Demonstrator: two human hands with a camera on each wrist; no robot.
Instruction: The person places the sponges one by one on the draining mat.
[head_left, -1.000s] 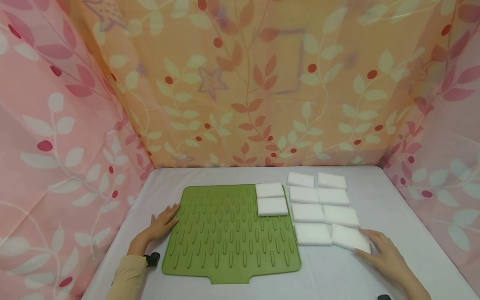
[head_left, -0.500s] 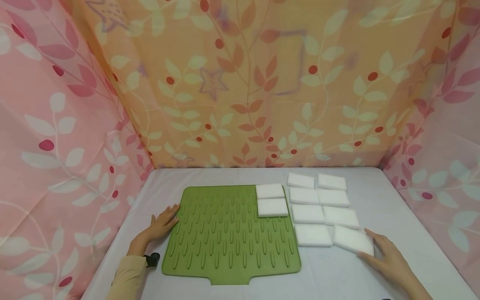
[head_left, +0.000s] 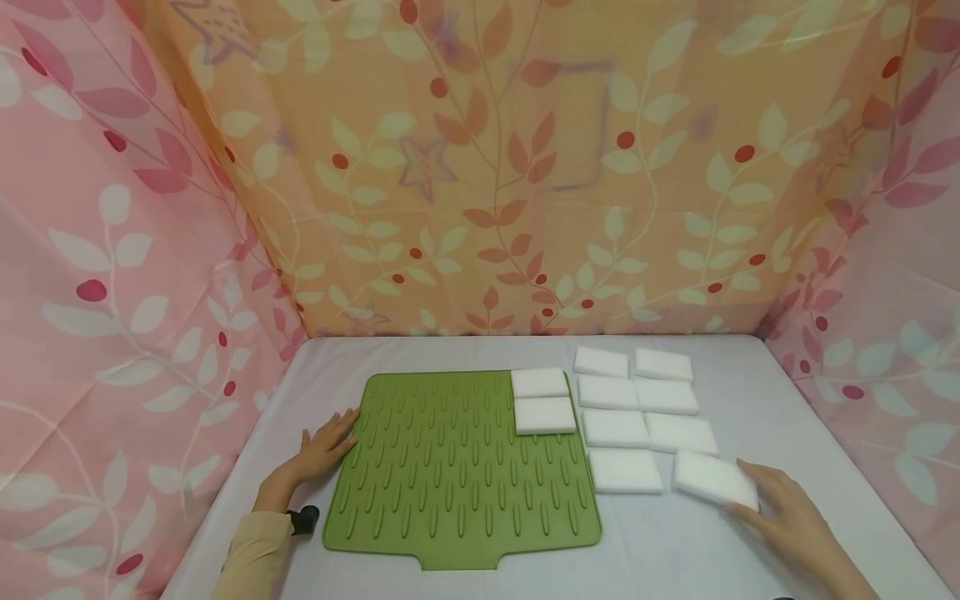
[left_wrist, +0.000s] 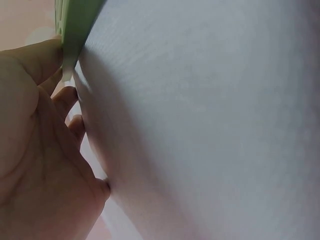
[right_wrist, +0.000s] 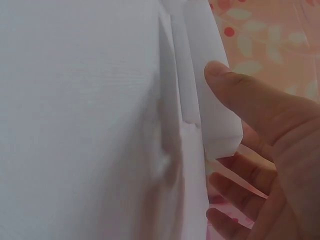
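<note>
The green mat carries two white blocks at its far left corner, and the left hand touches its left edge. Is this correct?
Not quite: the two white blocks lie at the far right corner of the green mat, as the head view shows. The left hand does touch the mat's left edge.

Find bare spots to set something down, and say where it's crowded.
Bare: the green mat left of its two white blocks; the tablecloth between mat and right hand, in front of the seven loose blocks. Crowded: right of the mat, where those lie close together.
</note>
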